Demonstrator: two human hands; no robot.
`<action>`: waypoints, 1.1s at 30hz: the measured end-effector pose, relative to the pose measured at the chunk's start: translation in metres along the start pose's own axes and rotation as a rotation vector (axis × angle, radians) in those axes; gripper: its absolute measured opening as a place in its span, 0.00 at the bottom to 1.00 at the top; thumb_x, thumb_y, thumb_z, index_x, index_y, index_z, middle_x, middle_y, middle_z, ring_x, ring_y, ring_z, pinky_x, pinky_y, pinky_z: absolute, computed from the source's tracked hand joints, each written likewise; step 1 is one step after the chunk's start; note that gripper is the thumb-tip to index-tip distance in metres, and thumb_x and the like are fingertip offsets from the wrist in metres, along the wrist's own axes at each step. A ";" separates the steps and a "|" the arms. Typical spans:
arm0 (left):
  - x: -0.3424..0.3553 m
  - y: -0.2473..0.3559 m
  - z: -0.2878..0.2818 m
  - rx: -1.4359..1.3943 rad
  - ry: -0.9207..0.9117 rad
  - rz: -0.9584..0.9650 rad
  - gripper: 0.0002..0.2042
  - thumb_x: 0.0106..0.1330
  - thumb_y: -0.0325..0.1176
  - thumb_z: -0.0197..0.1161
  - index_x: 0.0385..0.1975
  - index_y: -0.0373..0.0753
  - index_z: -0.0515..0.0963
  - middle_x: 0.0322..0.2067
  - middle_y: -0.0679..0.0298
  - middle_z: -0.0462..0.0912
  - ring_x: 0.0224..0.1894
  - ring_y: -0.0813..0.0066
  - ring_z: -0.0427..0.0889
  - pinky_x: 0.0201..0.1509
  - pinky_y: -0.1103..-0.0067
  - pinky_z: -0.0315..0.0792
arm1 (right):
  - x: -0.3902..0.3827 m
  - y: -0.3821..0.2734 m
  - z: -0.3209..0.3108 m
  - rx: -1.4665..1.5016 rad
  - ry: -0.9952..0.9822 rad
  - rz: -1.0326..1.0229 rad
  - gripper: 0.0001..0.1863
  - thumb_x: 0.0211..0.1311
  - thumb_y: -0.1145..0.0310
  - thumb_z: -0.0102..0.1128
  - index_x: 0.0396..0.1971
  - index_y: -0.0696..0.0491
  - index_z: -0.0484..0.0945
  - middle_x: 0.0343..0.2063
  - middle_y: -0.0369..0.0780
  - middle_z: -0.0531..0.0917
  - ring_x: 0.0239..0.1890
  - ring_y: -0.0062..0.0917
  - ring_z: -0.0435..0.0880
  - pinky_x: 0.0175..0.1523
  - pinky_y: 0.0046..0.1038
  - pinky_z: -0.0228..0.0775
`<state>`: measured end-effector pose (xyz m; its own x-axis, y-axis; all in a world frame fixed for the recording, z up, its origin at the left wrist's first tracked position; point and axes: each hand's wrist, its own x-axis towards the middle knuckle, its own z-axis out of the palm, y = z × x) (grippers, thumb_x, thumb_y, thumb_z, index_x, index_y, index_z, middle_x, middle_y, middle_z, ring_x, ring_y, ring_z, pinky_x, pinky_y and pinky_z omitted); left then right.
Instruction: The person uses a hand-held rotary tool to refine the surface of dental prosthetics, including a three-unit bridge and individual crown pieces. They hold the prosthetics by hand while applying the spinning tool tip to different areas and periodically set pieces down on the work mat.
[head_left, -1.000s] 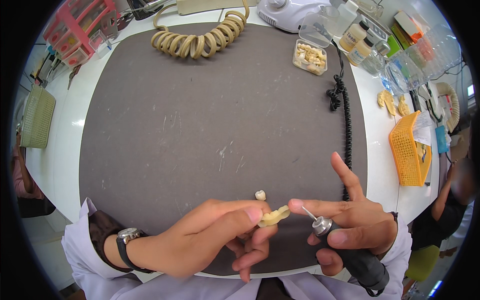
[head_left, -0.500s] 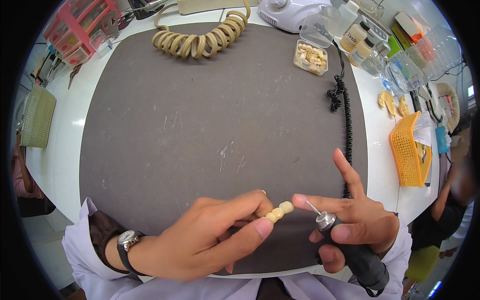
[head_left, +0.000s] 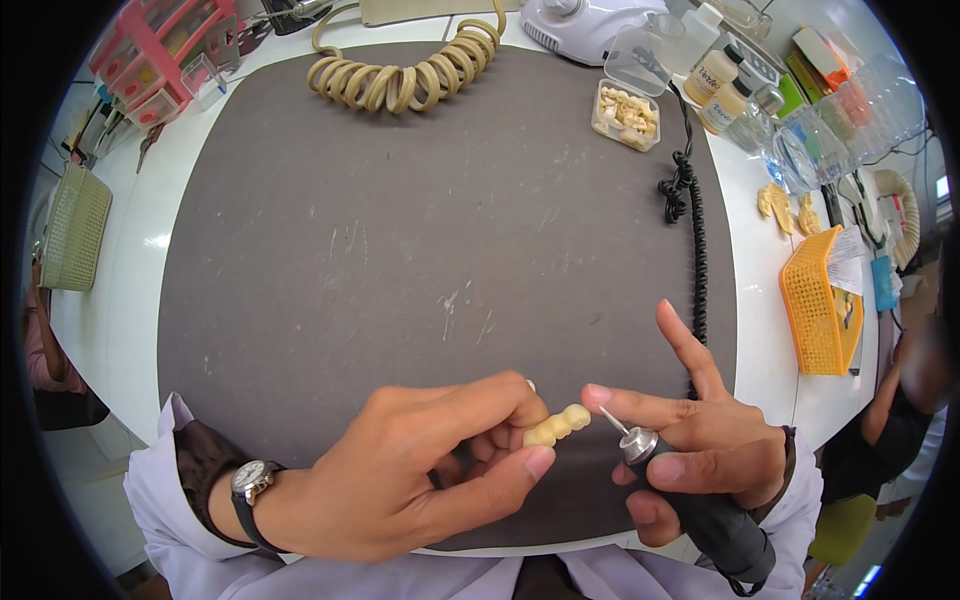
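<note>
Here's the head view: down near five o'clock, a row of false teeth (head_left: 556, 426) sits in the left hand (head_left: 440, 465), thumb and forefinger pinching its near end, seemingly to leave the far end uncovered. At four, the right hand (head_left: 720, 435) has its lower fingers wrapped around a black drill (head_left: 725, 530), forefinger stretched to the far end of the row, perhaps as a steadying rest; touching or just beside, I can't tell. That fingertip stands between the teeth and the thin bit (head_left: 613, 418). A pale piece (head_left: 532, 386) peeks from behind the left knuckles, mostly hidden. A black coiled cord (head_left: 700, 260) hangs around three o'clock, running behind the right hand; a box of teeth (head_left: 626, 115) at one; an orange basket (head_left: 805, 310) at three on the white tabletop (head_left: 120, 270).
</note>
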<state>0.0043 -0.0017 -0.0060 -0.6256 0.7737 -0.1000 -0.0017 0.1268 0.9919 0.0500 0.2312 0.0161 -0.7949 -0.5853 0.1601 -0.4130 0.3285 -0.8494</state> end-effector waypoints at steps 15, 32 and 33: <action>-0.002 0.003 0.003 -0.160 0.027 -0.126 0.07 0.65 0.31 0.55 0.31 0.33 0.71 0.19 0.68 0.72 0.20 0.86 0.69 0.17 0.87 0.62 | -0.004 0.003 0.007 -0.076 0.049 -0.024 0.19 0.50 0.73 0.66 0.42 0.43 0.73 0.24 0.36 0.83 0.49 0.42 0.77 0.63 0.63 0.23; -0.002 0.000 0.005 -0.112 0.067 -0.106 0.07 0.63 0.31 0.57 0.31 0.33 0.72 0.20 0.68 0.72 0.20 0.85 0.70 0.18 0.86 0.63 | -0.008 0.002 0.011 -0.125 0.062 -0.014 0.25 0.48 0.64 0.68 0.49 0.40 0.71 0.25 0.33 0.83 0.54 0.40 0.73 0.61 0.66 0.22; -0.002 -0.001 0.006 -0.107 0.068 -0.101 0.07 0.63 0.31 0.57 0.31 0.33 0.72 0.20 0.68 0.72 0.20 0.85 0.70 0.18 0.86 0.63 | -0.008 0.002 0.011 -0.124 0.061 -0.012 0.25 0.48 0.64 0.68 0.49 0.40 0.71 0.26 0.34 0.84 0.54 0.40 0.73 0.61 0.66 0.22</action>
<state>0.0100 0.0001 -0.0068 -0.6697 0.7157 -0.1981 -0.1484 0.1324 0.9800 0.0604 0.2289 0.0074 -0.8135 -0.5450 0.2029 -0.4711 0.4129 -0.7794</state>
